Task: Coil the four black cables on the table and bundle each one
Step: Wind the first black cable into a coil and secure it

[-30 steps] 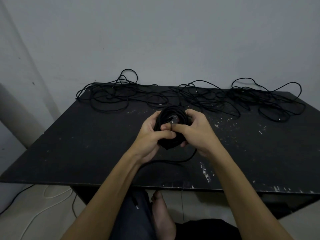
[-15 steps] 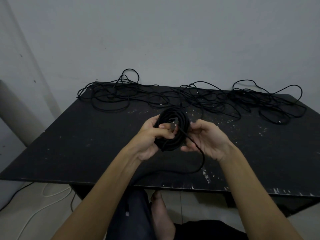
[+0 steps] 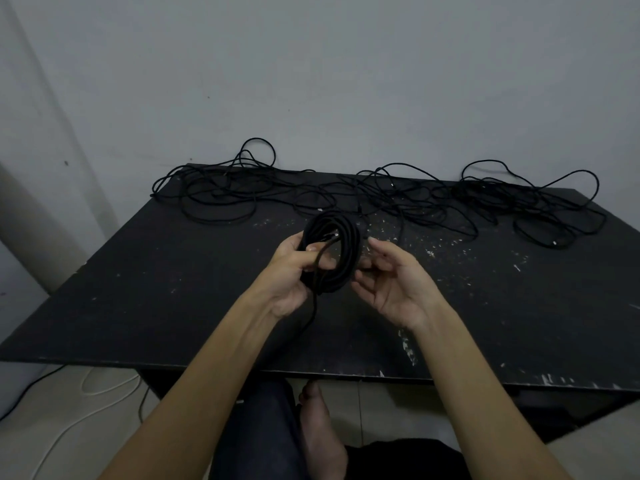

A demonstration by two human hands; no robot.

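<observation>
Above the middle of the black table (image 3: 145,306), a coiled black cable (image 3: 341,251) is held upright in the air, well clear of the tabletop. It is wound into a thick, roughly round ring of many tight turns, matte black, with an open centre. A small light-coloured connector tip can be seen inside the ring near its top. One loose strand (image 3: 313,306) is seen crossing the front of the ring and hanging down from its lower edge toward the table; where it ends cannot be made out against the dark surface.

The ring's left side is gripped by the left hand (image 3: 291,271), with the fingers curled round the turns and through the centre. The right hand (image 3: 391,282) is held just beside the ring's right side, palm turned up and fingers loosely spread; its fingertips lie at the coil's edge, and whether they touch it cannot be told.

Along the far edge of the table, the remaining black cables (image 3: 433,202) are spread in loose tangled loops from left to right, some arching up against the grey wall (image 3: 311,81). The tabletop is marked with pale scuffs and flecks.
</observation>
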